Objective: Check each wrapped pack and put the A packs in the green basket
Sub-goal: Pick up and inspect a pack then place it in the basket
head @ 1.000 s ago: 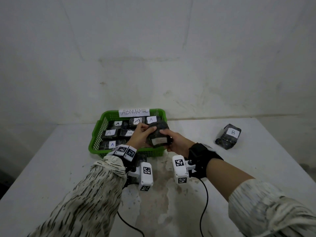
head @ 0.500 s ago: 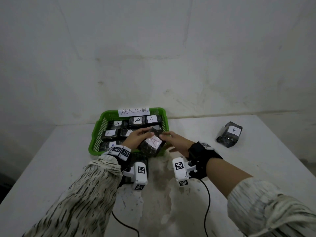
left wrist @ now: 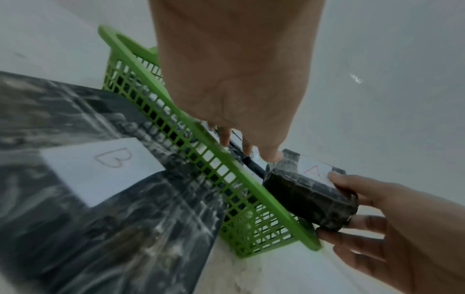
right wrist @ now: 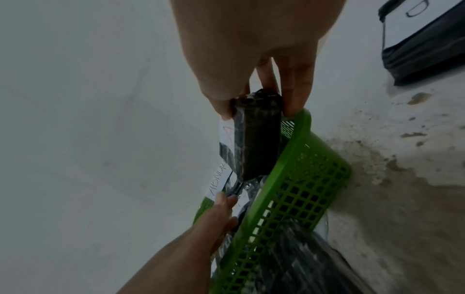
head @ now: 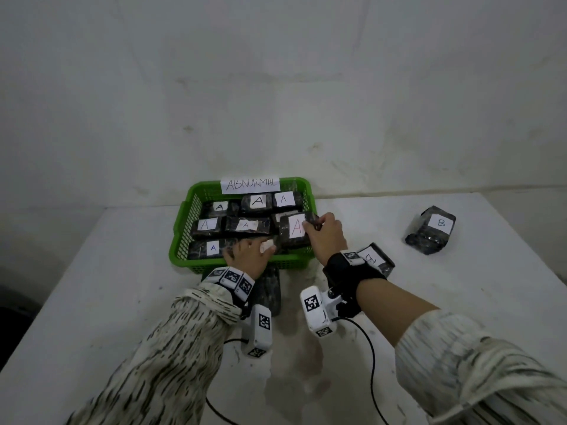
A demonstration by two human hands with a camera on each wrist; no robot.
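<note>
The green basket [head: 181, 231] labelled ABNORMAL holds several dark wrapped packs with A labels. My right hand [head: 313, 226] grips one more wrapped pack [head: 294, 230], label up with a red A, at the basket's right front corner, resting on the packs below. The right wrist view shows thumb and fingers pinching that pack [right wrist: 254, 135] by its end, over the basket's rim [right wrist: 289, 159]. My left hand [head: 247, 251] reaches over the front rim [left wrist: 226, 159] with straight fingers, and its fingertips [left wrist: 270, 157] touch the held pack [left wrist: 309, 195].
A B pack [head: 431, 230] lies on the white table at the right. Another B pack [head: 376, 259] lies behind my right wrist. A third B pack [head: 270, 289] sits in front of the basket under my left wrist, also [left wrist: 100, 169]. Wall close behind.
The pack held between both hands has been turned label up and carried into the basket's right front corner. My left hand has let go of it and now only touches it.
</note>
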